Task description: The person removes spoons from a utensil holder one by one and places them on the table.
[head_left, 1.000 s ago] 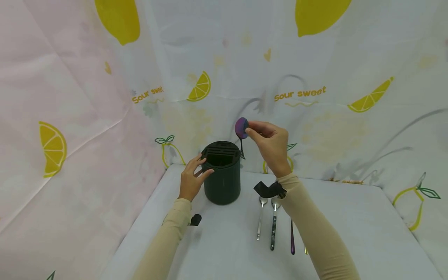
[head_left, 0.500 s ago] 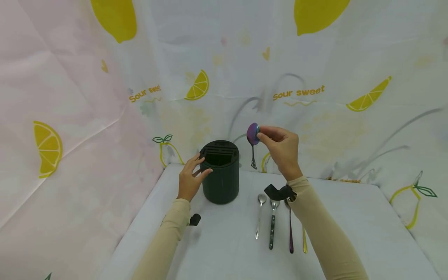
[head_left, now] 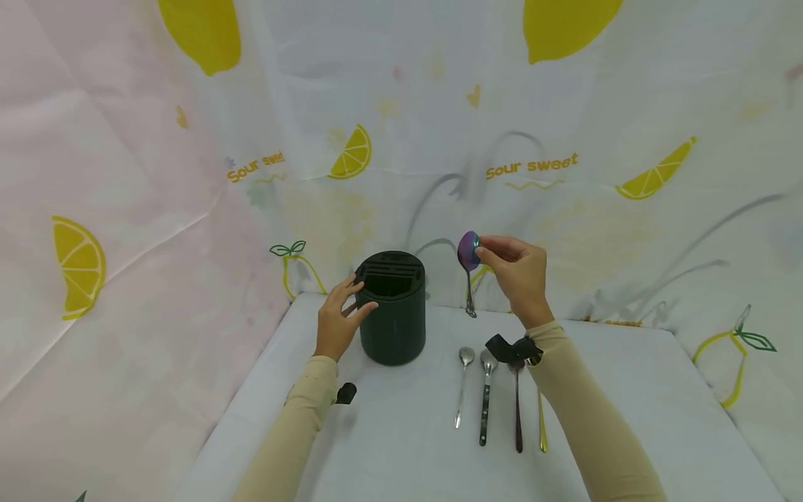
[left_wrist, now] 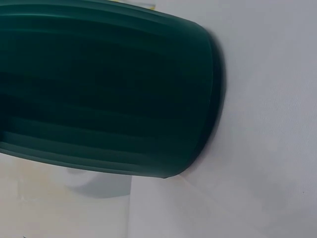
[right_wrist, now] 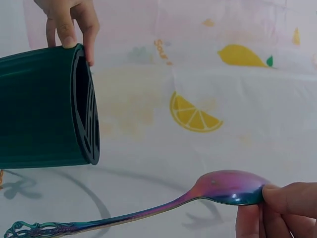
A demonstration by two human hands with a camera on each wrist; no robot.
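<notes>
My left hand holds the upper left edge of a dark green cylindrical utensil holder, its thumb at the front of the rim. The holder stands upright, with narrow slots and a larger opening in its top. To its right, my right hand pinches a purple-blue iridescent spoon by the bowl. The spoon hangs in the air with its handle down. An openwork pattern shows at the handle's end in the right wrist view, where the bowl lies between thumb and fingers. The left wrist view shows only the holder's side.
On the white table lie a silver spoon, a dark-handled utensil, a purple-handled spoon and a gold handle, partly hidden by my right sleeve. A lemon-print cloth hangs behind.
My right hand has moved right and slightly down, carrying the spoon away from the holder. More of the utensils on the table shows. My left hand stays at the holder's rim.
</notes>
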